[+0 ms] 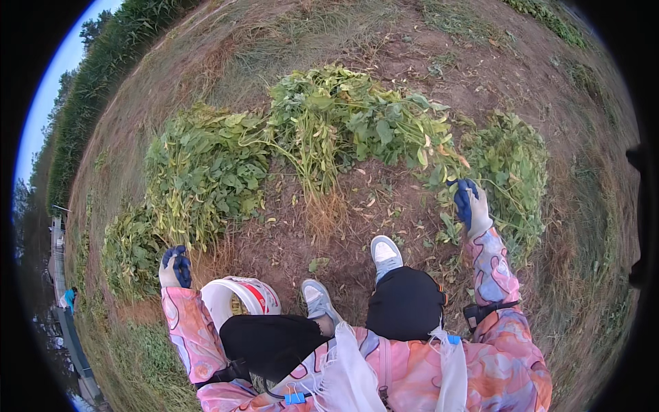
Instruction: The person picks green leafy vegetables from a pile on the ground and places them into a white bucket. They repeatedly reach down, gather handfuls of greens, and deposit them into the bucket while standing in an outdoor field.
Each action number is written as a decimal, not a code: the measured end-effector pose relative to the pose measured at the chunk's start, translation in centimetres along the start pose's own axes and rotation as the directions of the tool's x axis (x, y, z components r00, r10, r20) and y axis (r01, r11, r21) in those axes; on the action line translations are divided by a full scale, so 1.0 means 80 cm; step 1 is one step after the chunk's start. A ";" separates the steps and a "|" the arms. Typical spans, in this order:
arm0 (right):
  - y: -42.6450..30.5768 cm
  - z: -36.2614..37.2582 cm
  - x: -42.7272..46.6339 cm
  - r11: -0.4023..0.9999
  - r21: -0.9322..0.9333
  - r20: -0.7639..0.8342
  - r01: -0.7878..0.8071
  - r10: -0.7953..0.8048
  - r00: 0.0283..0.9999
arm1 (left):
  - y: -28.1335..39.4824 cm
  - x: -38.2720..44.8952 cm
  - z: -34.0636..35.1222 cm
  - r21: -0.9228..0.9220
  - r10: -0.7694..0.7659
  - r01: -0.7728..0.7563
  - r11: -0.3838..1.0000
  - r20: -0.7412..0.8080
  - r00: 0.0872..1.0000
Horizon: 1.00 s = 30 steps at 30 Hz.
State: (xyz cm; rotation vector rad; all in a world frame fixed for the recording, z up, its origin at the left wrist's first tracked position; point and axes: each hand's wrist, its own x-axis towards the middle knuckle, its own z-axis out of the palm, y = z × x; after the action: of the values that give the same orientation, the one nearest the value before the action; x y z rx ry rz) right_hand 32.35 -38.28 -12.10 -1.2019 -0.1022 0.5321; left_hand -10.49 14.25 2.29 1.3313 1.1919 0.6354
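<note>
My left hand (176, 267), in a white glove with a blue coated palm, has its fingers curled at the lower end of a leafy bean plant heap (206, 170) on the left. Whether a stem lies in those fingers is hidden. My right hand (471, 203), gloved alike, reaches the leaves and stems between the middle pile of pulled bean plants (381, 123) and a right-hand clump (509, 170). Its fingertips touch the greenery, but a grip cannot be made out. Pale green and yellowish pods (324, 131) hang among the middle plants, whose dry roots (327, 213) point towards me.
A white plastic bucket (260, 296) with red print stands tilted by my left knee, pods partly visible inside. My shoes (386, 255) rest on bare soil strewn with leaves. Dry grass surrounds the plants. Far left are tall crops (98, 103), a road and another person (68, 299).
</note>
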 end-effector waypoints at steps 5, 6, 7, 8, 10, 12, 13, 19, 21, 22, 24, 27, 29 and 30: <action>-0.010 -0.001 -0.013 0.994 0.099 0.166 0.051 -0.067 0.984 | -0.117 -0.009 -0.132 0.134 -0.276 0.300 0.945 -0.173 0.946; -0.011 -0.009 -0.012 0.990 0.124 0.189 0.073 -0.096 0.977 | -0.128 -0.016 -0.128 0.160 -0.388 0.399 0.903 -0.097 0.917; -0.014 -0.006 -0.014 0.989 0.131 0.198 0.075 -0.100 0.975 | -0.139 -0.027 -0.131 0.194 -0.496 0.494 0.848 -0.038 0.867; -0.017 -0.003 -0.016 0.988 0.136 0.206 0.077 -0.105 0.973 | -0.155 -0.035 -0.129 0.144 -0.482 0.484 0.863 -0.053 0.875; -0.021 -0.001 -0.017 0.986 0.140 0.213 0.094 -0.123 0.969 | -0.194 -0.040 -0.137 0.094 -0.434 0.436 0.895 -0.042 0.900; -0.026 0.014 -0.019 0.978 0.091 0.234 0.186 -0.202 0.951 | -0.228 -0.022 -0.180 0.399 -0.324 0.355 0.846 -0.144 0.935; -0.026 0.020 -0.019 0.970 0.075 0.246 0.233 -0.245 0.938 | -0.233 -0.013 -0.206 0.510 -0.265 0.289 0.810 -0.121 0.957; -0.049 0.029 -0.048 0.944 -0.166 0.261 0.285 -0.237 0.936 | -0.118 -0.034 -0.097 0.823 -0.042 0.255 0.507 -0.272 0.961; -0.049 0.031 -0.049 0.943 -0.123 0.293 0.309 -0.263 0.919 | -0.091 -0.014 -0.085 0.864 0.011 0.171 0.474 -0.200 0.980; -0.046 0.029 -0.050 0.943 -0.138 0.254 0.304 -0.263 0.931 | -0.064 -0.022 -0.050 0.871 0.054 0.088 0.483 -0.131 0.990; -0.039 0.031 -0.049 0.947 -0.128 0.226 0.294 -0.261 0.939 | -0.031 -0.030 -0.007 0.855 0.200 -0.087 0.511 -0.020 0.980; -0.030 0.037 -0.045 0.959 -0.122 0.239 0.256 -0.222 0.945 | -0.018 -0.017 0.035 0.669 0.441 -0.358 0.651 0.051 0.896; -0.023 -0.002 -0.038 0.640 -0.624 0.300 0.448 -0.333 0.894 | 0.013 -0.036 0.136 0.405 0.365 -0.398 0.823 0.160 0.917; -0.042 0.041 -0.050 0.281 -0.654 0.470 0.702 -0.577 0.668 | 0.013 -0.031 0.156 0.299 0.337 -0.405 0.864 0.255 0.907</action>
State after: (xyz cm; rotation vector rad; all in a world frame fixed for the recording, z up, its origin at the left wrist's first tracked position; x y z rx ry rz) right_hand 28.86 -38.11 -7.03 -1.8588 -1.0447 -0.2491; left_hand 0.30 7.40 1.85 1.9093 0.9147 0.5645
